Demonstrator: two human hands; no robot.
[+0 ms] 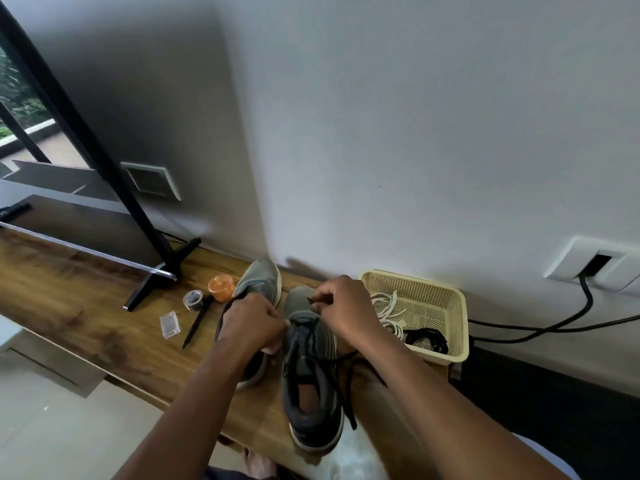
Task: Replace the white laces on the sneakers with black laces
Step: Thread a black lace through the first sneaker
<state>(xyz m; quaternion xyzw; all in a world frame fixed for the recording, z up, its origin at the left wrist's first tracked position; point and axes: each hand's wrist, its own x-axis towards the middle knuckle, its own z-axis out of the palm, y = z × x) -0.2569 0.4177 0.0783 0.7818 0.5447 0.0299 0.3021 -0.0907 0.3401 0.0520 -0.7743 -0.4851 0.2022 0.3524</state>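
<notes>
While the grey cloth sneaker with the white sole [310, 368] sits toe-to-wall in the middle of the brown wooden table [86, 299], both hands work near its toe end. The right hand [341, 308] pinches the tip of the thin black lace [346, 386], likely to poke it through a hole. The left hand [251, 322] curls against the shoe's side, probably to keep it from sliding; what its fingers pinch cannot be told. A loose lace end trails beside the heel. Left of this sneaker lies the second grey sneaker [261, 278], waiting. Right of it, the pale yellow plastic basket [450, 306] keeps the pulled-out white laces [386, 308] and a spare black lace [424, 337] together.
</notes>
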